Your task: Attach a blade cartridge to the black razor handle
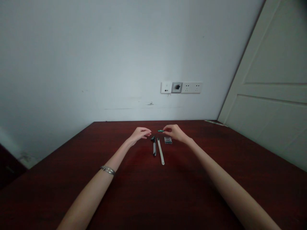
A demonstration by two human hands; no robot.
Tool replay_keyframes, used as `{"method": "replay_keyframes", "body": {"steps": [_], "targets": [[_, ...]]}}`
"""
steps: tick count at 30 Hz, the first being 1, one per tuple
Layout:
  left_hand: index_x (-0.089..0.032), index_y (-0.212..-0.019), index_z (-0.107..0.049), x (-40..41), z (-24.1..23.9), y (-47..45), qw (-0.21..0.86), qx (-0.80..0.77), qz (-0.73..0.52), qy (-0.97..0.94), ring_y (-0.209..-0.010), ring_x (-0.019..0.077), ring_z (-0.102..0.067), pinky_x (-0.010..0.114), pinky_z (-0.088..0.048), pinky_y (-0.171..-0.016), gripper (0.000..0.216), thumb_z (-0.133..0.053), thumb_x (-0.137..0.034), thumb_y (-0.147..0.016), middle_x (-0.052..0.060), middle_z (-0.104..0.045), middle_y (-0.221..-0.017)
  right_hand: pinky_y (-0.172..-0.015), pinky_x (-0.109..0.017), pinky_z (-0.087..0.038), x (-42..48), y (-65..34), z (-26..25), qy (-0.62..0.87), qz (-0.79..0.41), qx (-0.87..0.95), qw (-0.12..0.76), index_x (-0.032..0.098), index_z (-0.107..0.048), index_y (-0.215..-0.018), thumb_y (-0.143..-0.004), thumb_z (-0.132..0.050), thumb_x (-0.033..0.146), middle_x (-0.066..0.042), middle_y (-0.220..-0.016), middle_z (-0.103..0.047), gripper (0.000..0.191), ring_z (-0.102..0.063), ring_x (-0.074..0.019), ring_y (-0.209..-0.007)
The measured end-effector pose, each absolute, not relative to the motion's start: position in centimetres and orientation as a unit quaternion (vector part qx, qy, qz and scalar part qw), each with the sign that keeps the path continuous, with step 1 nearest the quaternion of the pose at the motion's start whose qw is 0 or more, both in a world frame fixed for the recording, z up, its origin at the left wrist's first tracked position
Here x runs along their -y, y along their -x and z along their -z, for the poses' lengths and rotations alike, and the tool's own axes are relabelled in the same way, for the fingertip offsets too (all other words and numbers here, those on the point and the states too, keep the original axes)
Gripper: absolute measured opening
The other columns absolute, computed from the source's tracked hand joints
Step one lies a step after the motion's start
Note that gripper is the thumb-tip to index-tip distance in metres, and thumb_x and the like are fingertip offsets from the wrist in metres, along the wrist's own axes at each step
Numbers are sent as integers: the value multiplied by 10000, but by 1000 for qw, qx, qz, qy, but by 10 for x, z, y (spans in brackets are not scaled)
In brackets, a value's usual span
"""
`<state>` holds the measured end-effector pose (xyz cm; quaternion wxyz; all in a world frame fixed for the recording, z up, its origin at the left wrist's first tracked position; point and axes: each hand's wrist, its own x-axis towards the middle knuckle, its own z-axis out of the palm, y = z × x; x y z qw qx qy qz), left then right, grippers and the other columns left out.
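My right hand is closed in a pinch at the far part of the table. Between its thumb and fingertips sticks out a small green strip-shaped piece, pointing left; its exact kind is too small to make out. Across from it, my left hand hovers with fingers stretched and thumb apart, holding nothing. Below and between the hands lies a razor with a dark head and a grey-and-black handle. Beside it rests a long, thin white handle with a hole at its near end. A small clear plastic case lies just under my right hand.
The dark red wooden table reaches back to a pale wall. Wall sockets sit above its far edge. A white panelled door stands at the right, with a thin pale strip near the far right corner.
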<state>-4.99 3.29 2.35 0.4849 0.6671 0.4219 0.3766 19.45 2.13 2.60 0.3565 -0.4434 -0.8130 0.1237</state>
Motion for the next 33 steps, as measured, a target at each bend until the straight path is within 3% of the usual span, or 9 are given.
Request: {"method": "replay_keyframes", "body": {"steps": [4, 7, 22, 33], "targets": [[-120, -894, -672, -38, -19, 55, 487, -440, -371, -657, -846, 183, -635, 264, -489, -679, 356, -655, -409, -686, 125, -685, -919, -378, -172, -372, -27, -218, -9, 494, -216, 785, 306, 150, -696, -750, -695, -641, 273, -19, -641, -635, 145, -510, -95, -490], [-121, -891, -672, -39, -17, 56, 488, -445, -366, -655, -844, 183, -636, 264, -490, -677, 359, -650, -415, -686, 127, -685, -922, -327, -153, -342, -29, -229, 3, 505, -241, 771, 304, 147, -697, -720, -677, -653, 270, -18, -635, -628, 138, -490, -84, -464], [-124, -901, -674, -39, -11, 56, 492, -427, -350, -674, -872, 190, -629, 273, -491, -686, 339, -621, -407, -723, 131, -676, -962, -318, -165, -342, -35, -239, 17, 520, -244, 771, 276, 139, -688, -719, -689, -638, 246, 2, -557, -575, 122, -434, -59, -369], [-110, -917, -662, -42, -10, 56, 490, -433, -336, -678, -869, 189, -626, 282, -496, -701, 360, -612, -418, -737, 132, -674, -951, -358, -168, -352, -36, -238, 18, 548, -225, 774, 223, 124, -697, -826, -743, -615, 271, -34, -692, -647, 187, -438, -45, -394]]}}
